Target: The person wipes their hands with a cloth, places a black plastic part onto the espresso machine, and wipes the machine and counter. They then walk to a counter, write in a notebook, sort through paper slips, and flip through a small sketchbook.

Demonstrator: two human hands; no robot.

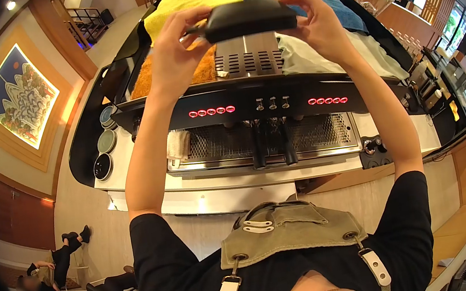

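A dark, shallow, box-like piece with rounded edges (pixel 249 18) is held up over the top of an espresso machine (pixel 221 96). My left hand (pixel 174 54) grips its left end between thumb and fingers. At the opposite end, my right hand (pixel 318 25) has its fingers curled round the corner. The exact kind of this piece cannot be made out. Below it lies the machine's slotted metal top (pixel 249 62). An orange cloth (pixel 144 82) and a yellow cloth (pixel 192 0) are near my left hand; a pale cloth (pixel 370 54) and a blue cloth (pixel 338 7) lie near my right.
Two portafilter handles (pixel 258 151) stick out above the metal drip tray (pixel 325 140), where a folded cloth (pixel 178 145) lies at left. Stacked dishes (pixel 107 141) stand on the left counter. Tampers (pixel 373 144) sit at right. Seated people (pixel 53 269) are at lower left.
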